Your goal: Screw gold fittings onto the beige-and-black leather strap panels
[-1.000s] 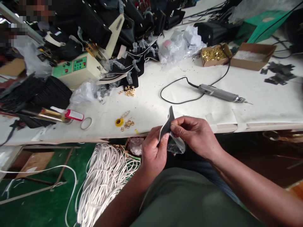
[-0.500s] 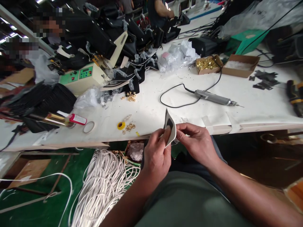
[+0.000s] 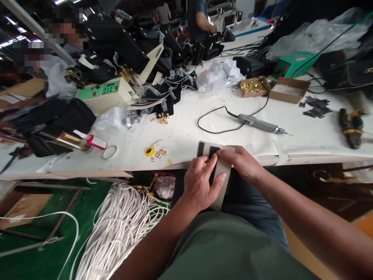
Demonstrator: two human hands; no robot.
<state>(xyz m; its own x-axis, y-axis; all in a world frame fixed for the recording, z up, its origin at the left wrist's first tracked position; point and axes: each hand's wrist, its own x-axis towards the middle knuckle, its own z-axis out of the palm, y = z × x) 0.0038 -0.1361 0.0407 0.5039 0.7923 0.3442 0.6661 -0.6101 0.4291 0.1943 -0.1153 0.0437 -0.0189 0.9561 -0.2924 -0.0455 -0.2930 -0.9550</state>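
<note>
A flat beige panel [image 3: 223, 168] with black strips on its face lies in my hands at the table's front edge. My left hand [image 3: 201, 181] holds it from the left, with the thumb and fingertips on its face. My right hand [image 3: 244, 162] grips its upper right edge, fingertips pressed near a black strip. The fingers of both hands almost meet there, and whatever is under them is hidden. Beyond them on the table rests a grey electric screwdriver [image 3: 258, 123] with a looped black cord. Small gold fittings [image 3: 161, 154] lie to the left, beside a yellow round item [image 3: 149, 151].
A tape roll [image 3: 110, 152] and red bottle [image 3: 97, 142] are at left, before a green-panelled machine [image 3: 101, 95]. Open boxes of gold parts [image 3: 253, 87] and clear pieces [image 3: 288, 88] stand at the back. Pliers [image 3: 351, 126] lie right. White cord [image 3: 116, 229] is heaped below.
The panel has turned from edge-on and upright to lying flatter, its face with black strips now showing. My right fingers have moved onto its upper edge, and my left fingers now spread across its face.
</note>
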